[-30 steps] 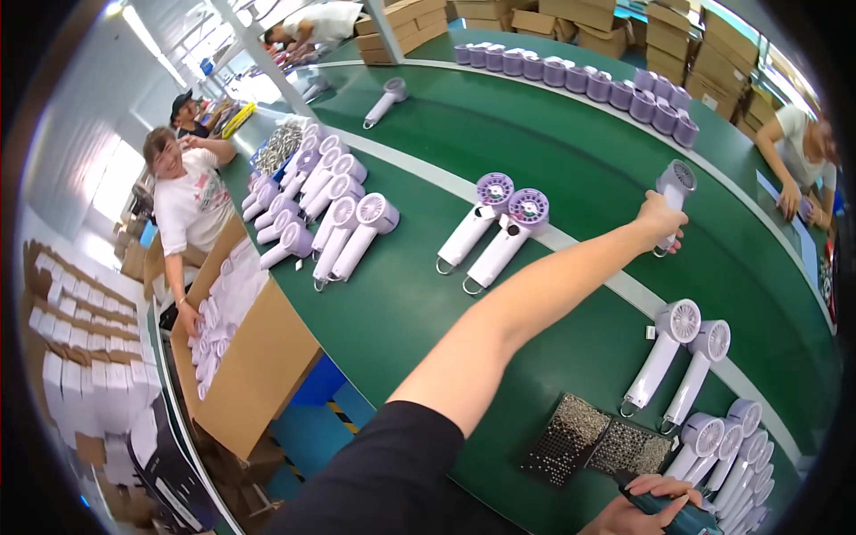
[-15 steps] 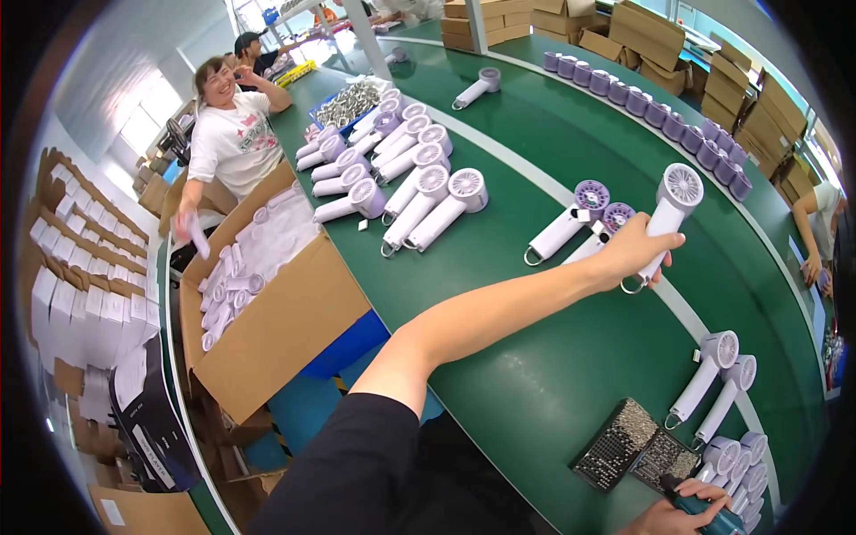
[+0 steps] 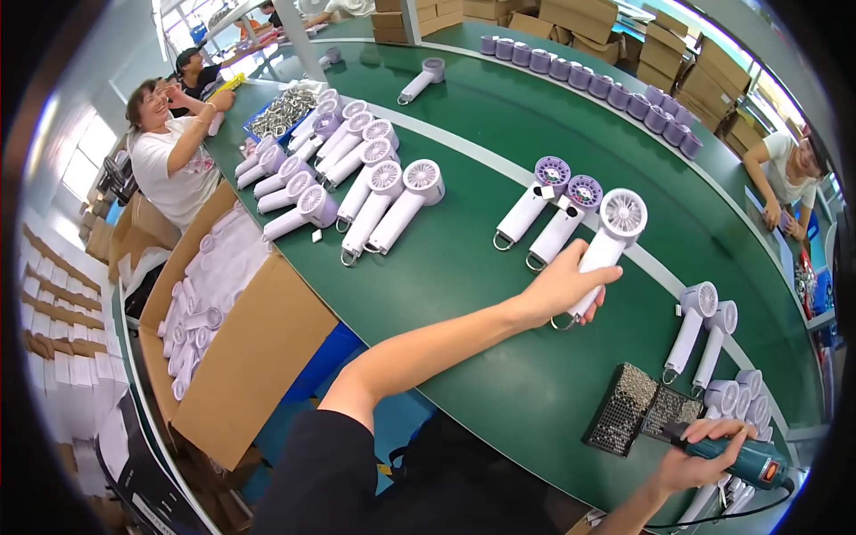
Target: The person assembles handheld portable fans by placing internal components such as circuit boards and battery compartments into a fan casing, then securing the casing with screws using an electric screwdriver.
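Note:
My left hand [image 3: 560, 287] is wrapped round the handle of a white handheld fan [image 3: 622, 216], its round grille up and a metal ring at the handle's lower end. Just beyond it lie two fans with bare purple heads [image 3: 553, 173], without front grilles. A teal electric screwdriver [image 3: 758, 462] is in my right hand [image 3: 694, 462], its dark tip pointing left over the edge of a screw tray [image 3: 670, 408]. A second tray of small screws [image 3: 622, 399] adjoins it. Two grilled fans [image 3: 685, 337] lie beyond the trays, and several more [image 3: 749, 406] sit beside the screwdriver.
Several finished-looking fans [image 3: 392, 209] lie in rows at the left, near a blue bin of metal rings [image 3: 283, 114]. An open carton [image 3: 254, 357] of fan parts stands by the table's left edge. Purple cups [image 3: 562, 69] line the far side. Co-workers sit left and right.
The view has swung, shifting the scene leftward. My left hand has brought the fan closer. My right hand and the screwdriver have come farther into view. The left co-worker's arm has left the carton.

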The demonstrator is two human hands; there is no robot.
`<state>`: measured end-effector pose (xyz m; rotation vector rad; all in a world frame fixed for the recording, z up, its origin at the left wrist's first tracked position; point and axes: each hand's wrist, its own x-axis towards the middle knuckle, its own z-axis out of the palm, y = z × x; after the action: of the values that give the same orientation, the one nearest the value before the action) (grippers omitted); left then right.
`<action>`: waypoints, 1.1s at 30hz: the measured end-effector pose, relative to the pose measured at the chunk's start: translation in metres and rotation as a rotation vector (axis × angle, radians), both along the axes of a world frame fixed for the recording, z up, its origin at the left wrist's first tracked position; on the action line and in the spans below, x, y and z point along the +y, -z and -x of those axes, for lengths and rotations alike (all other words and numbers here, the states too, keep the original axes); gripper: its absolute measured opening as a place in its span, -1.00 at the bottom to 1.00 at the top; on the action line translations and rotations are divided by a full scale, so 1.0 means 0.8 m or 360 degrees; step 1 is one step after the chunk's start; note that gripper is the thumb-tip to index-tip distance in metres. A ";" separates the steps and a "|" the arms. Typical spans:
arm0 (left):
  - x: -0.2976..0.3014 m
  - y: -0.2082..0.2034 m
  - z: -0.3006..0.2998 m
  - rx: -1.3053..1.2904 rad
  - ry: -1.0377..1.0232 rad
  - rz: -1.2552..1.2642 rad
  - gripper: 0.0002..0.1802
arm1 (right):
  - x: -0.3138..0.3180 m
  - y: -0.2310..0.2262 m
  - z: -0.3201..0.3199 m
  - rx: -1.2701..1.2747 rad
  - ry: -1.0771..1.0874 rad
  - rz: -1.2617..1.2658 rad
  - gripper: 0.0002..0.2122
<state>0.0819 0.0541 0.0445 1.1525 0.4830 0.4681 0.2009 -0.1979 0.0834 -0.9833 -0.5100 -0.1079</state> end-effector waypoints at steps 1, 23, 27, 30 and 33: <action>-0.005 0.000 -0.002 -0.0009 0.0021 -0.0007 -0.58 | 0.000 -0.001 0.000 -0.0009 0.0021 -0.0007 -0.81; -0.049 0.045 -0.003 0.0155 -0.0065 0.0205 -0.71 | 0.022 0.000 0.001 -0.0024 -0.0258 0.0167 -0.81; -0.058 0.063 -0.014 0.0006 0.0098 0.0254 -0.62 | 0.014 0.003 -0.012 -0.0254 -0.0307 0.0303 -0.86; -0.064 0.049 -0.018 0.0131 0.0067 0.0346 -0.61 | 0.019 -0.004 -0.011 -0.0295 -0.0227 0.0521 -0.77; -0.075 0.056 -0.014 0.0157 0.0066 0.0429 -0.61 | 0.026 -0.006 0.004 0.0006 0.0254 0.1076 -0.70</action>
<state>0.0930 -0.0063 -0.0005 0.9268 0.5880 0.3002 0.1975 -0.1773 0.0881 -1.6858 -0.4710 -0.0765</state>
